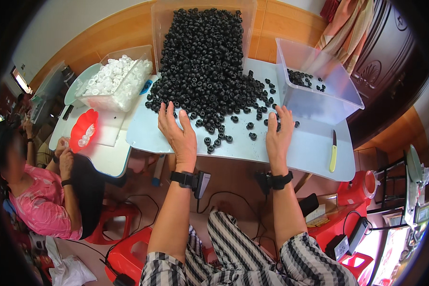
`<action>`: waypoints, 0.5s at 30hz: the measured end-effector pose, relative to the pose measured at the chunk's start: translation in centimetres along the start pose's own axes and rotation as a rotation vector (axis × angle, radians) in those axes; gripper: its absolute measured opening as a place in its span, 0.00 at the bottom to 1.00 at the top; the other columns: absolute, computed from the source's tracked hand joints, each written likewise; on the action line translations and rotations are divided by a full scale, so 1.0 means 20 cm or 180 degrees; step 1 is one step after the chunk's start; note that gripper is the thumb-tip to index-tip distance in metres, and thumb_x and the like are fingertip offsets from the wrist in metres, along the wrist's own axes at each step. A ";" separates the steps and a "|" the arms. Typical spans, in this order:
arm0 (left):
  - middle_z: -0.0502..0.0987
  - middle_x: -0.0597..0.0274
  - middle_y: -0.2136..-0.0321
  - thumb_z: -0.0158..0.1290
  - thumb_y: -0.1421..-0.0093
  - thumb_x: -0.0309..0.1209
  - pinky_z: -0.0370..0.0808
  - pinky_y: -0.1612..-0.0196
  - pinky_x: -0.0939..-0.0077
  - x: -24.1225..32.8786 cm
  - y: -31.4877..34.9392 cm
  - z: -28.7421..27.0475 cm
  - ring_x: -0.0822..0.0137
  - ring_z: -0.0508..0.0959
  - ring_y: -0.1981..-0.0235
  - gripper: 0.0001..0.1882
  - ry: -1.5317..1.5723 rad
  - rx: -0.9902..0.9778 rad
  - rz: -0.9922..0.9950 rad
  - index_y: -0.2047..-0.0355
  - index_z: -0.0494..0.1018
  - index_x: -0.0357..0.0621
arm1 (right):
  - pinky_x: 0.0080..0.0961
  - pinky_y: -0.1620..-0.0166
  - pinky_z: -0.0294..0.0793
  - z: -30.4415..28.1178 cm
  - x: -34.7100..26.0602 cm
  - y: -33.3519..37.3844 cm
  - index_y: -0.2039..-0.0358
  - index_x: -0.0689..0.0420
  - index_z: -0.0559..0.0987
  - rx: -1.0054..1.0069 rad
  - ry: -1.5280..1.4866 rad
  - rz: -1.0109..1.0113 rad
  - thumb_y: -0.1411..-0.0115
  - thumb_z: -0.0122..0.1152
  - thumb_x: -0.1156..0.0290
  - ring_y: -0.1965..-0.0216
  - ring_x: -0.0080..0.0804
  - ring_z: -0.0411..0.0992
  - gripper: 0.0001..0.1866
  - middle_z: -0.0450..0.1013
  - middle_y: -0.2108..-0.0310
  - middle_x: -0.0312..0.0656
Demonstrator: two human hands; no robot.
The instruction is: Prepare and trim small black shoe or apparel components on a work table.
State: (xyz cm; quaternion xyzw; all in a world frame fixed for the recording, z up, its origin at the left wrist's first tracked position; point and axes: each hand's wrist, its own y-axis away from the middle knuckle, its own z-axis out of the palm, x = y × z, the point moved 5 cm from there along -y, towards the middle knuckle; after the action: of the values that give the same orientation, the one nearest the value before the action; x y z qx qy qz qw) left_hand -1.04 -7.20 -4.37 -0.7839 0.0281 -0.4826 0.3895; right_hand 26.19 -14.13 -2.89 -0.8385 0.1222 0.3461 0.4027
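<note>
My left hand (pixel 178 136) is raised at the near edge of the table, fingers apart, with nothing in it. Just beyond it lies a big heap of small black ring-shaped parts (pixel 200 62), spilling from a tipped clear bin (pixel 249 28) onto the light blue tabletop (pixel 291 152). On the right, my right hand (pixel 279 136) is open too, thumb and fingers spread, beside a few loose black parts (pixel 251 136). Several loose parts lie between the hands. Both wrists wear black straps with small devices.
A clear bin (pixel 319 102) with some black parts stands at the back right. A knife with a yellow-green handle (pixel 333 157) lies near the right edge. To the left, a person in pink (pixel 43 200) handles white pieces by a red bowl (pixel 83 126); a tub (pixel 114 102) holds more.
</note>
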 end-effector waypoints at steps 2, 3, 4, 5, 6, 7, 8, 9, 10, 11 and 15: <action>0.59 0.40 0.37 0.45 0.31 0.37 0.57 0.35 0.52 0.01 0.00 0.00 0.45 0.58 0.36 0.24 0.0026 0.0007 -0.0014 0.41 0.65 0.34 | 0.49 0.29 0.38 0.00 0.00 -0.01 0.44 0.57 0.74 -0.0021 -0.0036 0.0034 0.31 0.51 0.56 0.30 0.50 0.51 0.23 0.62 0.36 0.52; 0.59 0.40 0.37 0.45 0.31 0.37 0.57 0.35 0.52 0.00 0.01 0.00 0.45 0.58 0.36 0.23 0.0050 -0.0010 -0.0051 0.41 0.65 0.34 | 0.49 0.29 0.38 0.00 0.01 0.00 0.44 0.57 0.74 -0.0035 -0.0036 0.0051 0.31 0.51 0.56 0.30 0.50 0.51 0.23 0.62 0.36 0.52; 0.59 0.40 0.37 0.45 0.31 0.37 0.57 0.35 0.52 0.00 0.01 0.01 0.45 0.58 0.36 0.23 0.0047 -0.0013 -0.0055 0.41 0.65 0.34 | 0.49 0.29 0.38 0.01 0.01 0.00 0.44 0.58 0.74 -0.0050 -0.0036 0.0068 0.31 0.51 0.56 0.31 0.50 0.52 0.23 0.63 0.36 0.52; 0.60 0.42 0.37 0.44 0.30 0.37 0.57 0.35 0.53 -0.01 0.01 0.02 0.46 0.58 0.36 0.23 0.0006 -0.0003 -0.0061 0.41 0.66 0.35 | 0.49 0.29 0.38 0.01 0.02 0.00 0.44 0.58 0.74 -0.0054 -0.0034 0.0070 0.31 0.51 0.56 0.31 0.50 0.52 0.23 0.63 0.36 0.52; 0.61 0.44 0.37 0.44 0.30 0.38 0.56 0.34 0.55 -0.01 0.01 0.01 0.47 0.59 0.36 0.23 -0.0040 0.0012 -0.0062 0.40 0.66 0.36 | 0.49 0.29 0.39 0.02 0.02 0.00 0.44 0.58 0.74 -0.0060 -0.0026 0.0054 0.31 0.51 0.56 0.31 0.50 0.52 0.23 0.63 0.37 0.52; 0.61 0.44 0.37 0.44 0.30 0.38 0.56 0.34 0.55 0.00 0.01 0.01 0.47 0.59 0.36 0.23 -0.0047 0.0014 -0.0062 0.40 0.66 0.36 | 0.50 0.29 0.39 0.02 0.02 0.00 0.44 0.58 0.74 -0.0066 -0.0018 0.0037 0.31 0.50 0.56 0.31 0.50 0.52 0.23 0.63 0.37 0.52; 0.61 0.44 0.37 0.44 0.30 0.38 0.56 0.34 0.55 0.00 0.00 0.02 0.48 0.59 0.35 0.23 -0.0053 0.0008 -0.0062 0.40 0.66 0.36 | 0.50 0.29 0.39 0.02 0.03 -0.01 0.44 0.58 0.74 -0.0070 -0.0024 0.0036 0.31 0.50 0.56 0.31 0.50 0.52 0.23 0.63 0.37 0.52; 0.61 0.44 0.37 0.44 0.30 0.38 0.56 0.34 0.55 0.00 0.00 0.02 0.48 0.59 0.35 0.23 -0.0057 -0.0003 -0.0064 0.40 0.66 0.36 | 0.50 0.29 0.39 0.02 0.03 -0.01 0.44 0.58 0.74 -0.0063 -0.0028 0.0026 0.31 0.50 0.55 0.31 0.50 0.52 0.23 0.63 0.37 0.52; 0.61 0.44 0.37 0.44 0.30 0.38 0.56 0.34 0.55 0.00 0.00 0.02 0.48 0.59 0.35 0.23 -0.0060 -0.0004 -0.0065 0.40 0.66 0.36 | 0.50 0.29 0.39 0.02 0.03 -0.02 0.44 0.58 0.74 -0.0055 -0.0031 0.0015 0.31 0.50 0.55 0.31 0.50 0.52 0.23 0.64 0.37 0.52; 0.61 0.44 0.37 0.44 0.30 0.38 0.56 0.34 0.55 0.01 -0.01 0.02 0.48 0.59 0.35 0.23 -0.0060 0.0000 -0.0057 0.40 0.66 0.36 | 0.50 0.29 0.39 0.02 0.03 -0.02 0.44 0.58 0.74 -0.0056 -0.0032 0.0014 0.31 0.50 0.55 0.31 0.50 0.52 0.23 0.64 0.37 0.52; 0.61 0.44 0.37 0.44 0.30 0.38 0.56 0.34 0.55 0.00 0.00 0.01 0.48 0.59 0.35 0.24 -0.0087 0.0006 -0.0064 0.40 0.65 0.36 | 0.50 0.29 0.39 0.03 0.03 -0.01 0.45 0.57 0.75 -0.0073 -0.0102 -0.0020 0.31 0.50 0.55 0.31 0.50 0.53 0.22 0.64 0.37 0.52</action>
State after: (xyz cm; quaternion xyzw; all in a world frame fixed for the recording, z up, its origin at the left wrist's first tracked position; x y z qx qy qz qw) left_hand -0.84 -7.05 -4.35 -0.7903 0.0144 -0.4759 0.3858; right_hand 26.44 -13.48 -3.37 -0.8378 0.1090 0.3596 0.3961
